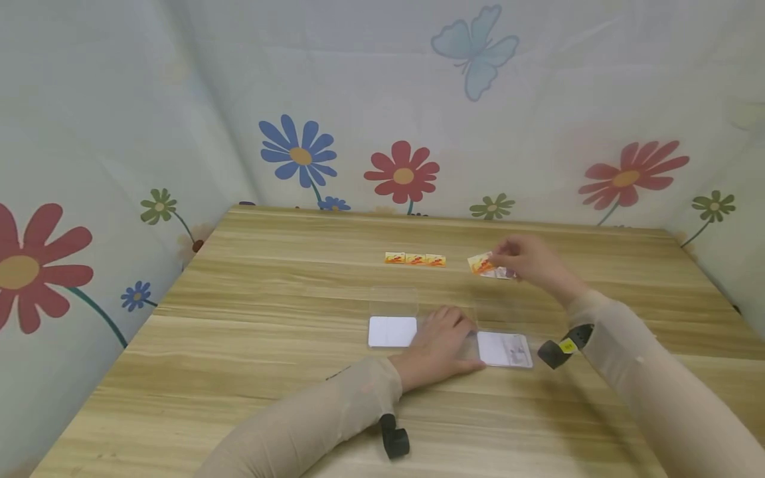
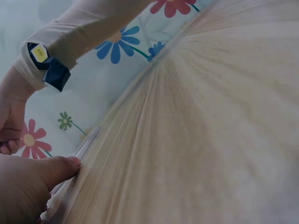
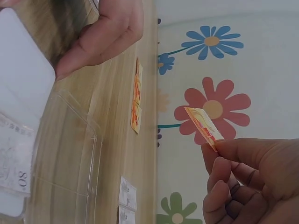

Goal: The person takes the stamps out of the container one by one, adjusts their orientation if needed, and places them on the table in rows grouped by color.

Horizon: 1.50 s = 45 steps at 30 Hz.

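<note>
My right hand (image 1: 534, 263) pinches a small orange and yellow stamp with perforated edges (image 3: 205, 127) between thumb and fingertips, raised above the table in the right wrist view. Grey stamps (image 3: 127, 198) lie on the table near it. My left hand (image 1: 439, 342) rests on the table between two hinged clear cases, fingers loosely extended. Its thumb (image 2: 63, 170) touches the edge of the right case (image 1: 491, 355). That case lies open, with a white insert and a grey stamp marked 80 (image 3: 18, 161). The left case (image 1: 391, 332) also has a white insert.
Three orange stamps (image 1: 415, 259) lie in a row behind the cases. The clear lid (image 3: 70, 144) of the right case is folded back toward the far side. A flower-printed curtain (image 1: 352, 79) stands around the wooden table (image 1: 257, 279).
</note>
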{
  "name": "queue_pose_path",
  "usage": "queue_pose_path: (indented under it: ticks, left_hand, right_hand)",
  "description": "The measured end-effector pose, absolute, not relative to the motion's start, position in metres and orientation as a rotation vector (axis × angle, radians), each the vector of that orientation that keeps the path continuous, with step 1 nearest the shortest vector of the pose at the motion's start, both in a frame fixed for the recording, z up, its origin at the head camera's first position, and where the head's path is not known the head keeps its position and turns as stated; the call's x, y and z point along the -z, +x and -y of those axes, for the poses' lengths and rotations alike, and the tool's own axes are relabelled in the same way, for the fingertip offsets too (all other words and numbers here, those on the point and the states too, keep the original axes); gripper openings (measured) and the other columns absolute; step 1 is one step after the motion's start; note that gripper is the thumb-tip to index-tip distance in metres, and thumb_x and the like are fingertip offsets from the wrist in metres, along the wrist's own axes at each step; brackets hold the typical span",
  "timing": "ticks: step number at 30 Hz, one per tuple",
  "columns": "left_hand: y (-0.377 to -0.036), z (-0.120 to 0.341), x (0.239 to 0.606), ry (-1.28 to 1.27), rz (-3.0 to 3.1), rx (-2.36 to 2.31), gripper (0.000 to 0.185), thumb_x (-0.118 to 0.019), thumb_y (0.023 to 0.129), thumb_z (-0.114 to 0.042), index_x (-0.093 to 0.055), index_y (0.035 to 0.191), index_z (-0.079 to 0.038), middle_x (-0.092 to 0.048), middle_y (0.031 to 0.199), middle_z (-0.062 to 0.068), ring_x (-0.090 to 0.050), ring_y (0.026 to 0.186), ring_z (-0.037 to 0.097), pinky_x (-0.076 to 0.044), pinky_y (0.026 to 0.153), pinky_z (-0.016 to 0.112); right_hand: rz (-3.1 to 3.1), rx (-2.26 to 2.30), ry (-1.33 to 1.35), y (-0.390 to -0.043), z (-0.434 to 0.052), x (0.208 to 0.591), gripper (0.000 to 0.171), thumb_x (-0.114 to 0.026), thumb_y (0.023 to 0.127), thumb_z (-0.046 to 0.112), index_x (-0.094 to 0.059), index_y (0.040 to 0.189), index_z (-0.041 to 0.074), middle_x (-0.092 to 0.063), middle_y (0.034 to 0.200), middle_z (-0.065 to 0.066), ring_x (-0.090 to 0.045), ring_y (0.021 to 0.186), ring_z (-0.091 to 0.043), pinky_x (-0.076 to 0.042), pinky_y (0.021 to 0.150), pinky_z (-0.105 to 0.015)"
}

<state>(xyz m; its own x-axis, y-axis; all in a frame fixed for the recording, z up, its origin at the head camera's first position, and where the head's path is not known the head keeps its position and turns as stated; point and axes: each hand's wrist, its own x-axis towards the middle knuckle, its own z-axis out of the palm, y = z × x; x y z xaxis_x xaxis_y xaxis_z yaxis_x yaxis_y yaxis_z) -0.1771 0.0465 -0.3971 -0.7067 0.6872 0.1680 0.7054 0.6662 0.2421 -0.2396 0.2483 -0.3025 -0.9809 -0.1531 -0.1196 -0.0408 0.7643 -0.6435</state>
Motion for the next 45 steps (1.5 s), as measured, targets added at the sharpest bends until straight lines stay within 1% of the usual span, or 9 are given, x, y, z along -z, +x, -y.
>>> queue_pose_path:
  ticks: [5,8,14,17,20,25,31,39,45]
  left_hand:
    - [-0.177,-0.046,0.396,-1.177,2.804,0.443,0.053,-0.057,0.075,-0.06,-0.056,0.111,-0.021,-0.05,0.112,-0.005,-0.044,0.109,0.012,-0.036,0.099,0.031]
    - [-0.177,-0.046,0.396,-1.175,2.802,0.436,0.053,-0.057,0.075,-0.061,-0.056,0.111,-0.021,-0.05,0.112,-0.005,-0.044,0.109,0.012,-0.036,0.099,0.031]
    - [-0.177,-0.046,0.394,-1.169,2.8,0.429,0.053,-0.058,0.074,-0.061,-0.056,0.11,-0.021,-0.05,0.111,-0.005,-0.044,0.108,0.012,-0.037,0.097,0.03]
    - [-0.177,-0.046,0.395,-1.17,2.795,0.419,0.053,-0.058,0.074,-0.061,-0.057,0.11,-0.021,-0.05,0.111,-0.005,-0.044,0.107,0.012,-0.037,0.097,0.03]
    - [-0.177,-0.047,0.397,-1.173,2.788,0.411,0.054,-0.057,0.074,-0.061,-0.057,0.11,-0.021,-0.051,0.111,-0.005,-0.045,0.107,0.012,-0.037,0.097,0.03]
    - [-0.176,-0.047,0.399,-1.175,2.779,0.415,0.054,-0.057,0.074,-0.062,-0.057,0.11,-0.021,-0.051,0.111,-0.005,-0.045,0.107,0.012,-0.037,0.097,0.03]
    - [-0.176,-0.047,0.399,-1.17,2.787,0.411,0.054,-0.056,0.075,-0.061,-0.056,0.111,-0.021,-0.05,0.111,-0.005,-0.044,0.109,0.012,-0.036,0.099,0.031]
    - [-0.176,-0.045,0.398,-1.168,2.792,0.414,0.054,-0.057,0.075,-0.061,-0.056,0.112,-0.021,-0.05,0.112,-0.005,-0.044,0.109,0.012,-0.036,0.098,0.031]
    - [-0.177,-0.046,0.4,-1.179,2.775,0.408,0.054,-0.056,0.075,-0.061,-0.056,0.112,-0.021,-0.05,0.112,-0.005,-0.044,0.109,0.012,-0.036,0.097,0.03]
  right_hand:
    - [-2.803,1.017,-0.165,-0.247,-0.243,0.301,0.024,-0.056,0.088,0.024,-0.056,0.1,0.003,-0.06,0.091,-0.016,-0.054,0.066,-0.019,-0.047,0.055,-0.027]
    - [-2.805,1.023,-0.17,-0.252,-0.24,0.301,0.024,-0.056,0.088,0.024,-0.056,0.1,0.003,-0.06,0.091,-0.017,-0.053,0.064,-0.019,-0.046,0.054,-0.028]
    - [-2.783,1.046,-0.122,-0.258,-0.237,0.299,0.026,-0.055,0.088,0.025,-0.055,0.103,0.004,-0.058,0.095,-0.015,-0.054,0.073,-0.021,-0.045,0.058,-0.025]
    - [-2.77,1.076,-0.111,-0.261,-0.237,0.301,0.025,-0.055,0.088,0.024,-0.054,0.102,0.003,-0.058,0.097,-0.016,-0.054,0.074,-0.021,-0.046,0.059,-0.025]
    - [-2.756,1.087,-0.084,-0.264,-0.237,0.304,0.026,-0.055,0.088,0.023,-0.054,0.103,0.002,-0.058,0.1,-0.018,-0.054,0.074,-0.021,-0.047,0.062,-0.028]
    - [-2.737,1.108,-0.013,-0.268,-0.237,0.311,0.027,-0.054,0.088,0.022,-0.052,0.106,0.001,-0.057,0.102,-0.016,-0.055,0.076,-0.021,-0.049,0.067,-0.033]
    - [-2.735,1.154,-0.033,-0.273,-0.237,0.318,0.026,-0.053,0.089,0.018,-0.054,0.105,-0.002,-0.059,0.101,-0.018,-0.054,0.069,-0.016,-0.048,0.062,-0.029]
    - [-2.711,1.193,-0.01,-0.282,-0.233,0.327,0.026,-0.052,0.089,0.017,-0.055,0.101,-0.006,-0.06,0.099,-0.02,-0.057,0.07,-0.018,-0.048,0.061,-0.026]
    - [-2.663,1.259,0.039,-0.287,-0.23,0.336,0.025,-0.051,0.089,0.016,-0.052,0.099,-0.007,-0.059,0.092,-0.015,-0.056,0.066,-0.014,-0.047,0.06,-0.024]
